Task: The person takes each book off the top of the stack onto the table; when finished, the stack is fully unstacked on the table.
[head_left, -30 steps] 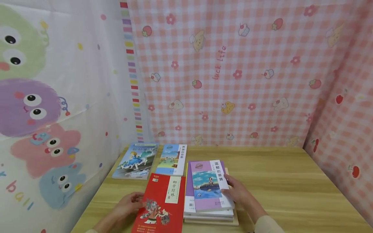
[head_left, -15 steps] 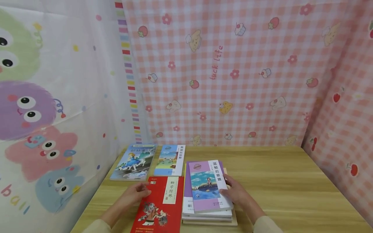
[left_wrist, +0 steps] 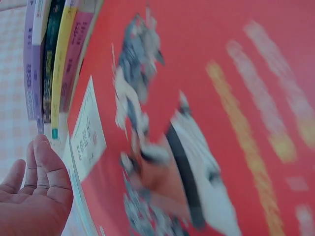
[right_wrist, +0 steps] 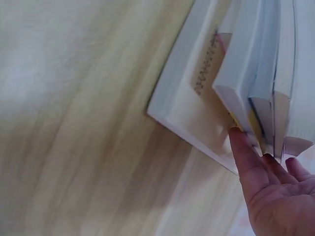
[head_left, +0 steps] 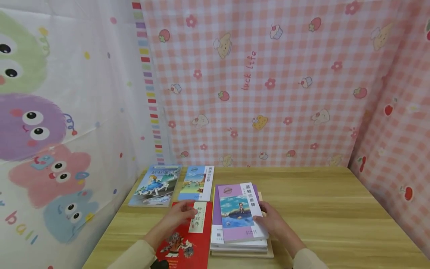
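A wooden surface (head_left: 319, 209) is enclosed by pink checked cloth at the back and right and by a white cartoon-monster curtain (head_left: 50, 130) on the left. A stack of books (head_left: 240, 248) is seen near the front edge, topped by a purple book (head_left: 240, 213). Just beside it on the left a red book (head_left: 184, 243) lies flat. Further back, a blue illustrated book (head_left: 156, 185) and a smaller white-spined book (head_left: 197, 183) are laid side by side. The left hand (head_left: 181, 213) is rested on the red book's upper part with fingers relaxed and nearly straight. The right hand (head_left: 273, 222) is placed against the stack's right edge, fingers extended and touching the page edges.
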Demonstrator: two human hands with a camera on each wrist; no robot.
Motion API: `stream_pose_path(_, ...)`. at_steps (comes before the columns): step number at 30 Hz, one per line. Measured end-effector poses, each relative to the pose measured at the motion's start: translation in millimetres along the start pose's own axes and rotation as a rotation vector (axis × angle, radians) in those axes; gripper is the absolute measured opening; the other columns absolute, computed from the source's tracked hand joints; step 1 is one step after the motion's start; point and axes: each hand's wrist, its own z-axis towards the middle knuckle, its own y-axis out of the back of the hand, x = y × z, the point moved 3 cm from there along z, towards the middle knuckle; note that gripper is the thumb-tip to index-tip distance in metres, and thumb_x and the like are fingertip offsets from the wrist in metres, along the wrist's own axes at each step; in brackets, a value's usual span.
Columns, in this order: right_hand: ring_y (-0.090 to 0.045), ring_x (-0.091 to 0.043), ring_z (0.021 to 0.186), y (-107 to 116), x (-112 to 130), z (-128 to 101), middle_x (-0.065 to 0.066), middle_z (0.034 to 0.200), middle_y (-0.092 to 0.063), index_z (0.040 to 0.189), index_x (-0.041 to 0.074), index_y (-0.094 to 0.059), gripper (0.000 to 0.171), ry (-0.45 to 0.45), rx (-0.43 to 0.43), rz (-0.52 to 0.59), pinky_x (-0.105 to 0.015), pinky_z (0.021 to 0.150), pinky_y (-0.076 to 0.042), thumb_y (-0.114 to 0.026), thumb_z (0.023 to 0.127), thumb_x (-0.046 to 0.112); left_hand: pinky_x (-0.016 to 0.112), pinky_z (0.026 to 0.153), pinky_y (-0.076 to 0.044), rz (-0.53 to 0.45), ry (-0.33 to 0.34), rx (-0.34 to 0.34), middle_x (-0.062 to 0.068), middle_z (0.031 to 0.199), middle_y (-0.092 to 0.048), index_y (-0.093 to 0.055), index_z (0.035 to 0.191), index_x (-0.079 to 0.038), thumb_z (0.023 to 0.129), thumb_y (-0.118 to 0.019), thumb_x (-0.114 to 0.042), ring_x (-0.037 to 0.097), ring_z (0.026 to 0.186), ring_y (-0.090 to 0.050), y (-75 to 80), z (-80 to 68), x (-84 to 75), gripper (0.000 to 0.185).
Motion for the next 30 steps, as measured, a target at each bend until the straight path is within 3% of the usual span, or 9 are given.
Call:
stream_pose_path(4,-0.047,-0.046,0.128,-1,-2,-1,-0.030,0.144,-0.044,0.143,-0.008,-0.042,0.055,0.005,-0.008,-0.006,-0.057,0.104,-0.039,-0.063,0.095,0.011,0.041,0.079,-0.054,-0.002,-0.024,-0.001,0.011,0.106,-0.062,-0.042,0.144,0.005,0.096,-0.067,-0.021,0.025,0.090,-0.062,-12.2,6.0,-3.8,0.060)
stream_pose_path(10,-0.043,-0.044,0.131,-1,-4,-4,-0.028,0.143,-0.047,0.143,-0.006,-0.044,0.055,-0.005,-0.019,0.000,-0.061,0.109,-0.031,-0.058,0.100,0.025,0.037,0.077,-0.056,0.018,-0.002,-0.007,0.012,0.106,-0.061,-0.042,0.145,0.003,0.096,-0.067,-0.023,0.027,0.091,-0.062,-28.5,15.1,-6.7,0.061)
stream_pose_path(12,-0.048,-0.042,0.126,-1,-3,-5,-0.027,0.141,-0.049,0.143,-0.005,-0.044,0.055,-0.014,-0.020,0.014,-0.060,0.105,-0.036,-0.056,0.101,0.028,0.038,0.078,-0.056,0.011,0.009,-0.008,0.012,0.108,-0.061,-0.042,0.145,0.003,0.096,-0.067,-0.023,0.028,0.093,-0.063,-33.5,17.8,-7.5,0.061)
stream_pose_path(15,-0.058,-0.035,0.110,-3,-4,-8,-0.026,0.134,-0.054,0.140,-0.005,-0.050,0.051,-0.025,-0.025,0.031,-0.053,0.092,-0.049,-0.056,0.102,0.028,0.040,0.081,-0.056,0.000,0.020,0.006,0.013,0.109,-0.062,-0.040,0.146,0.004,0.097,-0.067,-0.025,0.028,0.093,-0.063,-39.7,21.1,-7.6,0.063)
stream_pose_path(17,-0.060,-0.031,0.105,-4,-4,-9,-0.025,0.129,-0.058,0.136,-0.003,-0.056,0.044,-0.013,-0.027,0.028,-0.051,0.087,-0.051,-0.056,0.102,0.024,0.042,0.083,-0.055,-0.001,0.029,0.015,0.013,0.110,-0.062,-0.040,0.146,0.004,0.096,-0.068,-0.027,0.027,0.093,-0.063,-43.2,23.3,-7.6,0.065)
stream_pose_path(21,-0.060,-0.034,0.110,-7,-5,-9,-0.025,0.125,-0.062,0.130,0.000,-0.064,0.034,0.038,-0.023,-0.001,-0.054,0.094,-0.048,-0.057,0.101,0.018,0.043,0.086,-0.055,0.009,0.048,0.021,0.012,0.112,-0.062,-0.040,0.147,0.003,0.093,-0.071,-0.031,0.024,0.095,-0.062,-48.0,26.1,-7.1,0.071)
stream_pose_path(24,-0.057,-0.040,0.117,-6,-4,-10,-0.027,0.132,-0.057,0.135,0.000,-0.059,0.037,0.042,-0.023,0.012,-0.055,0.095,-0.048,-0.057,0.100,0.013,0.041,0.084,-0.055,0.020,0.050,0.031,0.011,0.110,-0.060,-0.042,0.147,0.003,0.092,-0.073,-0.028,0.023,0.094,-0.060,-50.8,27.5,-7.2,0.071)
stream_pose_path(30,-0.054,-0.046,0.120,-5,-4,-7,-0.031,0.144,-0.044,0.148,-0.005,-0.039,0.059,0.024,-0.023,0.061,-0.047,0.090,-0.053,-0.062,0.095,0.004,0.037,0.079,-0.057,0.009,0.047,0.048,0.010,0.107,-0.058,-0.046,0.144,0.003,0.090,-0.075,-0.021,0.021,0.092,-0.061,-54.7,30.4,-6.3,0.065)
